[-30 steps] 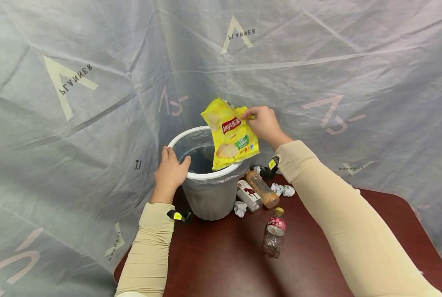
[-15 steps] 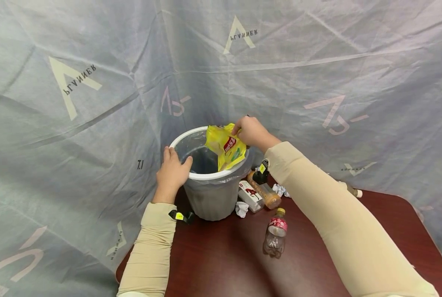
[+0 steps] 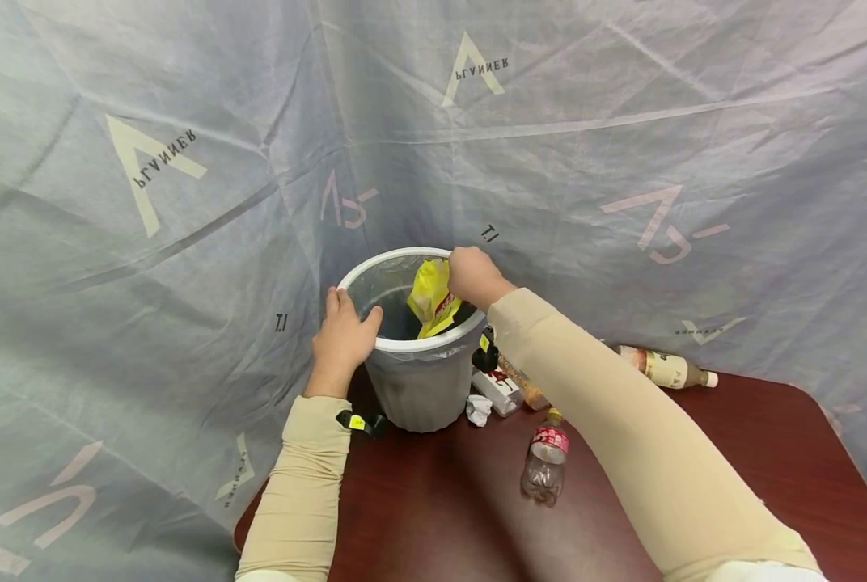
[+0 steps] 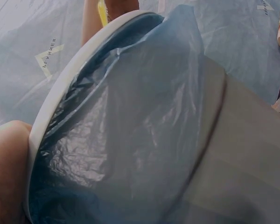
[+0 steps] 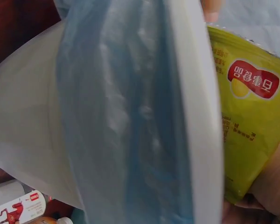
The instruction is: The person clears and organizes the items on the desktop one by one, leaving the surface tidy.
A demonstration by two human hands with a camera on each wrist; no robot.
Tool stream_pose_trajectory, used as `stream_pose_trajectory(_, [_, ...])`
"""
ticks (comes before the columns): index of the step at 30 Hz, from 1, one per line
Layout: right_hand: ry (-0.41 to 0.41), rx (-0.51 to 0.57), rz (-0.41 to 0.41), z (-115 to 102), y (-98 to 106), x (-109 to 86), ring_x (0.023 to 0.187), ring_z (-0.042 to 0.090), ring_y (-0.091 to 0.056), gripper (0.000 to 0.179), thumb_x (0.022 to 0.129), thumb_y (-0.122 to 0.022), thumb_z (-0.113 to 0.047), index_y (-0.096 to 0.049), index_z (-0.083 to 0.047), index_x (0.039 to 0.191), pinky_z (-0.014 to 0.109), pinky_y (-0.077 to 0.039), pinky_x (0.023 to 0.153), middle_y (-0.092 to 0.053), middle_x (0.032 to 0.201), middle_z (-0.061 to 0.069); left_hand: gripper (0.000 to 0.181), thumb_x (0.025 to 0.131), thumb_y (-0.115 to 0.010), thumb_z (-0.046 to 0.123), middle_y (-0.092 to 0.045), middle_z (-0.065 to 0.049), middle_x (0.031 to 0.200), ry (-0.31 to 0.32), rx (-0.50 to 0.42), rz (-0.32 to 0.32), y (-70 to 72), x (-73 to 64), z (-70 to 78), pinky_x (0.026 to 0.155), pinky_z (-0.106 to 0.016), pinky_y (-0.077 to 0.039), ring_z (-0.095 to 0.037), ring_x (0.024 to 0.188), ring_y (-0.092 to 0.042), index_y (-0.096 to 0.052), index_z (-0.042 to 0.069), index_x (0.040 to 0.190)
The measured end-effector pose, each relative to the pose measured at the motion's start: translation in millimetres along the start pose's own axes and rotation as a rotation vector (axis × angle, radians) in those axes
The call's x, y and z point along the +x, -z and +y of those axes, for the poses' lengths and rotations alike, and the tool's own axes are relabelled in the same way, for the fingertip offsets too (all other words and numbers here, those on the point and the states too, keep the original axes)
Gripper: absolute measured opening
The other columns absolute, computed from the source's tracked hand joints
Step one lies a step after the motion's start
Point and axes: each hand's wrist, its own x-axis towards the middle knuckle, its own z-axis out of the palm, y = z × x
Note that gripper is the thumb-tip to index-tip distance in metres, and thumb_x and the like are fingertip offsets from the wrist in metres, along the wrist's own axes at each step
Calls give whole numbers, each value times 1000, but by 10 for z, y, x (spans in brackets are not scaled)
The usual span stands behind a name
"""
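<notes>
A grey trash can (image 3: 417,392) with a white rim and a clear plastic liner (image 4: 140,102) stands upright on the table. My left hand (image 3: 342,343) grips its rim at the left, thumb on the inner side and fingers outside. At the far right of the rim, my right hand (image 3: 475,276) holds a yellow Lay's chip bag (image 3: 428,295), which hangs partly within the can's mouth. The bag's yellow back (image 5: 252,121) shows beyond the rim in the right wrist view. My right fingertips are hidden in the head view.
Right of the can lie a clear bottle with a white label (image 3: 499,392), an orange-tinted bottle (image 3: 530,394) and crumpled paper (image 3: 479,410). A red-labelled bottle (image 3: 546,457) lies nearer. Another bottle (image 3: 666,369) is beyond my right sleeve. Grey fabric (image 3: 586,162) hangs behind the dark red table (image 3: 433,509).
My right hand has lowered the chip bag leftward from above the rim into the can's mouth. The left hand stays on the rim. The bottle behind my right sleeve has come into view.
</notes>
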Motion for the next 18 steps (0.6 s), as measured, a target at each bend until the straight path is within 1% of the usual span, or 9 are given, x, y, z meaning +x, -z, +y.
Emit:
stream_pose_trajectory(2, [-2, -37, 2, -22, -60, 16, 70, 19, -64, 16, 97, -56, -3, -71, -1, 101, 29, -52, 59, -70, 89, 11, 88, 102, -38, 55, 6, -15, 170, 1, -1, 2, -1, 1, -4, 104, -70, -34, -48, 143, -34, -3, 1, 162])
stream_pose_trajectory(4, [7, -72, 1, -40, -111, 27, 76, 21, -63, 17, 97, -56, -3, -71, 0, 105, 32, -52, 65, -71, 95, 12, 88, 102, -38, 55, 6, -15, 170, 2, 0, 1, -2, -1, -5, 104, -71, -35, -48, 142, -35, -3, 1, 162])
stream_pose_trajectory(10, [77, -150, -4, -74, -232, 18, 89, 25, -65, 16, 97, -56, -3, -70, 0, 101, 38, -52, 82, -72, 101, 14, 88, 103, -39, 55, 7, -14, 170, 1, -5, -8, -1, -10, 3, 103, -71, -35, -48, 141, -36, -2, 2, 162])
stream_pose_trajectory(14, [93, -170, -36, -79, -300, 21, 91, 26, -66, 16, 97, -55, -6, -70, -1, 100, 39, -53, 84, -72, 103, 15, 88, 103, -38, 55, 7, -14, 170, 3, -7, -15, 7, -11, 9, 103, -71, -34, -48, 142, -36, -1, 2, 162])
stream_pose_trajectory(18, [97, -173, -51, -80, -345, 42, 89, 26, -65, 14, 95, -56, -5, -69, -2, 96, 39, -53, 83, -71, 101, 15, 88, 103, -38, 56, 7, -14, 170, -2, -14, -10, 19, -5, 4, 104, -71, -34, -48, 142, -35, -1, 3, 162])
